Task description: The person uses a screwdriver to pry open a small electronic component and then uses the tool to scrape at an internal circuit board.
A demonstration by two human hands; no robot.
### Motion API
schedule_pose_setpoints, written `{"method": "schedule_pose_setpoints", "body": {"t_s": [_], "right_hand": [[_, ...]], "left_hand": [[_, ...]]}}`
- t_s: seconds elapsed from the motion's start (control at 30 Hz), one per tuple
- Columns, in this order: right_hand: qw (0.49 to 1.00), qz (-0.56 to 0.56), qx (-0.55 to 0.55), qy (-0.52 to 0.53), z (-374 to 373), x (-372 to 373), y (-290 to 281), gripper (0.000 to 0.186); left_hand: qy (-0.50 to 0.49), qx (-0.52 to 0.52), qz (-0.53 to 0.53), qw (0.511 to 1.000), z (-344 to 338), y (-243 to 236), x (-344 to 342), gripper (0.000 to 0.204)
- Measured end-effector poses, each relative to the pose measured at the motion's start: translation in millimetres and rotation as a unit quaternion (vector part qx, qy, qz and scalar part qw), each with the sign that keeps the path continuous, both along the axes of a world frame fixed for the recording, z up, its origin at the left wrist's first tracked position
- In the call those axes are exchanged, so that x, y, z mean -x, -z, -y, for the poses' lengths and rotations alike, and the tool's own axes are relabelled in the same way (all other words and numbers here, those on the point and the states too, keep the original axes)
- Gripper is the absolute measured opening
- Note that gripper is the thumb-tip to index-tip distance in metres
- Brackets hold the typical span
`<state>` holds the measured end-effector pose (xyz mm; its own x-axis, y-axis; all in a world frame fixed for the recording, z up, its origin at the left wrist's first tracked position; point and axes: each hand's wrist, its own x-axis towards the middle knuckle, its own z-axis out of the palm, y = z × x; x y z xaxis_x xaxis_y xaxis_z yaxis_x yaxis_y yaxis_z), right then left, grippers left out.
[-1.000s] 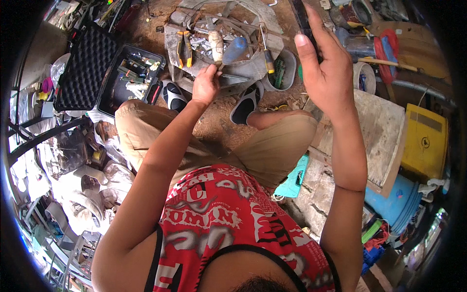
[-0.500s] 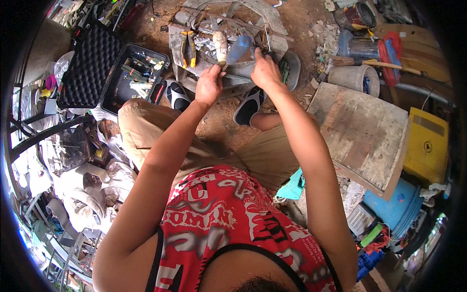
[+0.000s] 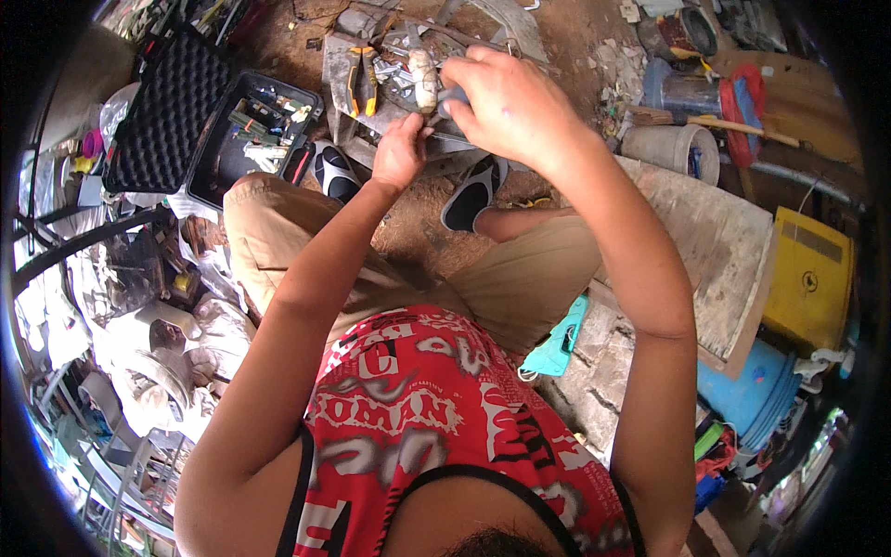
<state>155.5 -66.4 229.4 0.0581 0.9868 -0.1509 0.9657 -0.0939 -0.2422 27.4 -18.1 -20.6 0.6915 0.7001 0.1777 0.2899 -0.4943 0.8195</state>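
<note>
My left hand (image 3: 401,148) has its fingers pinched at the near edge of a worn metal frame (image 3: 339,70), on something I cannot make out, just below a tan wrapped handle (image 3: 423,76). My right hand (image 3: 506,107) curls over a blue rounded object (image 3: 455,96), thumb and fingers around it, hiding most of it. Left of these, yellow-and-black pliers (image 3: 369,84) lie on the frame among small metal pieces.
An open black case (image 3: 246,148) of small items sits at upper left. At right are a white bucket (image 3: 664,148), a wooden board (image 3: 691,265), a yellow case (image 3: 807,278) and a blue container (image 3: 747,390). Pale cloths and clutter (image 3: 186,371) lie at left.
My right hand came down from high at the right, where it held a dark elongated object, onto the frame, then moved left over the blue object. My left hand stayed at the frame's edge.
</note>
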Motion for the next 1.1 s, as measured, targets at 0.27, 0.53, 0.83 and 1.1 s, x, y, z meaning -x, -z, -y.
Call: {"method": "schedule_pose_setpoints", "body": {"t_s": [0.27,0.53,0.83,1.1], "right_hand": [[0.995,0.005,0.097,-0.02,14.1,29.2,-0.7,0.015],[0.997,0.037,0.057,0.033,64.2,71.1,18.5,0.033],[0.996,0.064,0.059,0.028,76.7,69.4,27.6,0.028],[0.992,0.104,0.073,-0.005,64.9,66.9,29.0,0.03]], "left_hand": [[-0.208,0.041,0.043,0.976,57.6,-26.9,13.0,0.061],[-0.07,0.45,0.004,0.89,85.6,64.4,-37.5,0.06],[-0.13,0.463,-0.156,0.863,55.8,13.6,-48.4,0.065],[-0.158,0.474,-0.143,0.854,59.1,-0.3,-49.5,0.052]]}}
